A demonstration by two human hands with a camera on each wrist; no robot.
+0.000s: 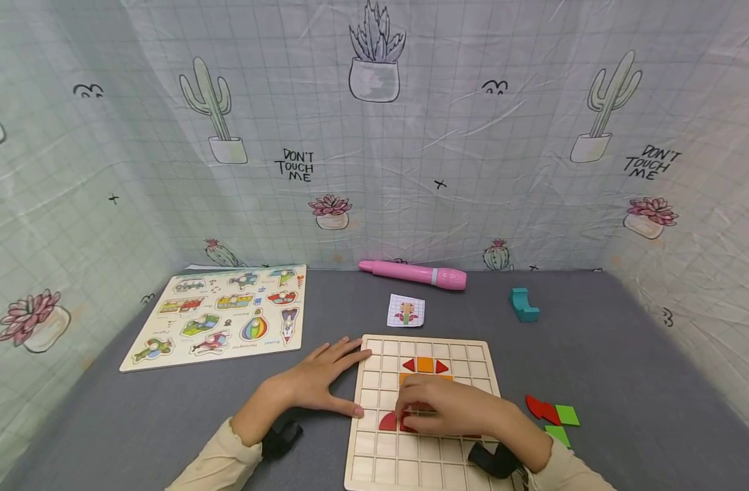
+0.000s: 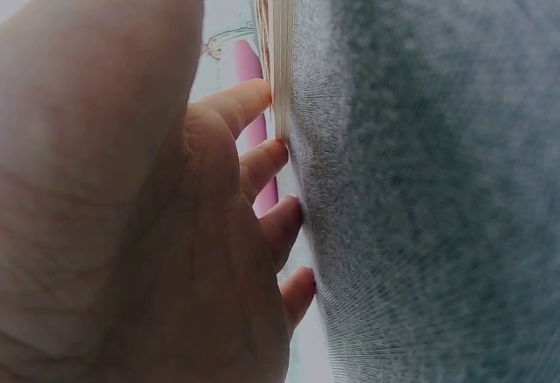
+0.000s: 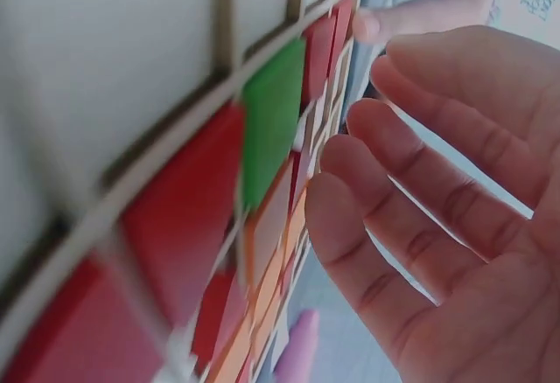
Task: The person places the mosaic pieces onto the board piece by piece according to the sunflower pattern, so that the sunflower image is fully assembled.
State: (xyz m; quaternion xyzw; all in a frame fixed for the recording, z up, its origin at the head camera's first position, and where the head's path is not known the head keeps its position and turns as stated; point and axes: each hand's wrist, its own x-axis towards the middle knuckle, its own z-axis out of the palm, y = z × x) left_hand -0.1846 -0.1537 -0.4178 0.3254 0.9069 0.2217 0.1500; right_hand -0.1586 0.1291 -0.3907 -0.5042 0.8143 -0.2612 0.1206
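Nearest the lens, low in the centre of the head view, my right hand (image 1: 454, 409) lies over the middle of the wooden grid board (image 1: 374, 436). Its fingers are straight and loosely together, tips pointing toward the left of the frame, lying over the coloured tiles (image 1: 425, 365) already set in the cells. The right wrist view shows these fingers (image 3: 411, 226) relaxed and a little apart, holding nothing, with red, green and orange tiles seated in the grid beside them. Whether the tips press a tile or only hover, I cannot tell.

Left of it, my left hand (image 1: 316, 382) lies flat on the grey table (image 1: 626, 382), fingers spread, their tips against the board's left edge. In the left wrist view those fingertips (image 2: 262, 160) touch the side of the board.

I judge I am partway through filling the pattern, seating a tile while the other hand steadies the board. The small pattern card (image 1: 406, 310) sits just above the board. The next move would call for lifting my right hand toward the loose red and green pieces (image 1: 552, 412) at the lower right and picking one.

Further up lie a pink pen (image 1: 414, 273), a teal block (image 1: 523, 305) and, at the left, a picture puzzle (image 1: 221, 317).
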